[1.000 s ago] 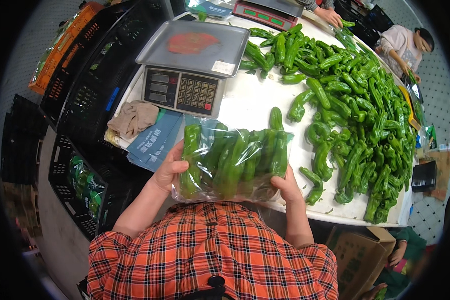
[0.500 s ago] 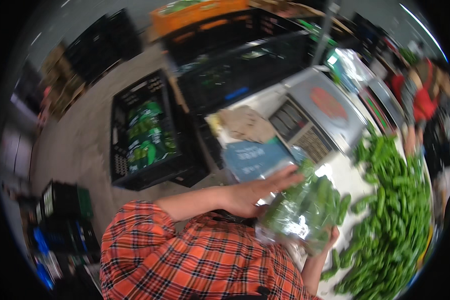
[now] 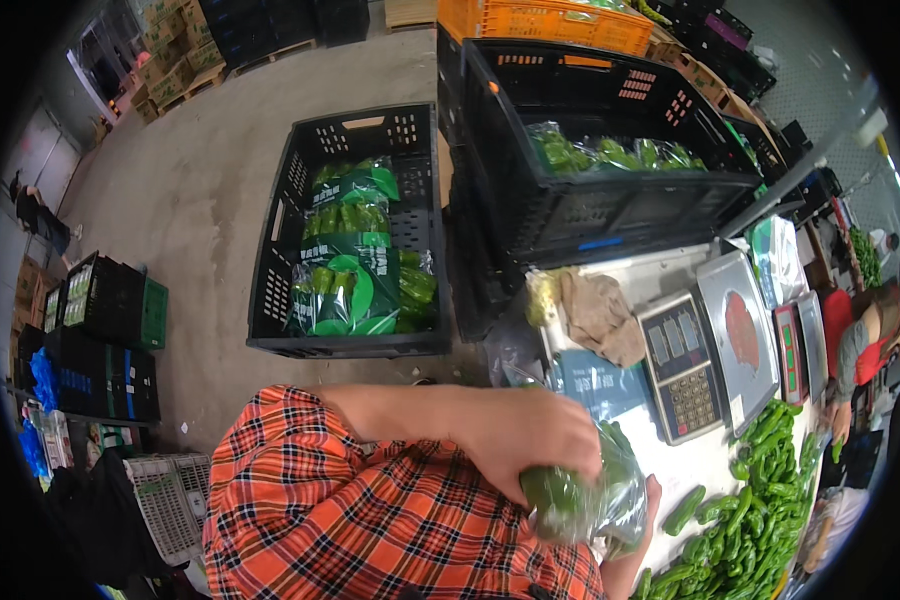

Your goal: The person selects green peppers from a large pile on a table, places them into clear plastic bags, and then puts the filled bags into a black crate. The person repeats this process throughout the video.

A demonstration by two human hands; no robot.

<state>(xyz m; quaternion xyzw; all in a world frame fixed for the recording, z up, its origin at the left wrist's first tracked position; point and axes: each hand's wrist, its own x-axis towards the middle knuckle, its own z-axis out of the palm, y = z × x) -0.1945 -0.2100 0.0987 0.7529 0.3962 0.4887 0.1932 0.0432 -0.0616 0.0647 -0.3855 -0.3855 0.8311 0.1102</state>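
Note:
In front of my chest I hold a clear plastic bag of green peppers [image 3: 610, 490]. My left hand [image 3: 535, 440] grips the upper left of the bag, its fingers curled down over the plastic. My right hand [image 3: 650, 520] is wrapped round the bag's right side, mostly hidden behind it. Just right of the bag, a loose green pepper [image 3: 683, 510] lies on the white table [image 3: 685, 465]. Beyond it spreads a heap of green peppers [image 3: 750, 530]. A stack of blue printed bags [image 3: 595, 380] lies past my left hand.
A black crate [image 3: 370, 345] at left holds several bagged peppers. Behind the table stands a larger black crate [image 3: 630, 205] with more bags. A scale [image 3: 682, 375], a brown cloth [image 3: 600, 315] and a second scale [image 3: 790, 350] sit on the table. A co-worker's arm [image 3: 845, 385] reaches in at right.
My view has swung left, bringing the crates further in. My left hand, spread over the bag before, now curls onto it. The bag sits a little lower.

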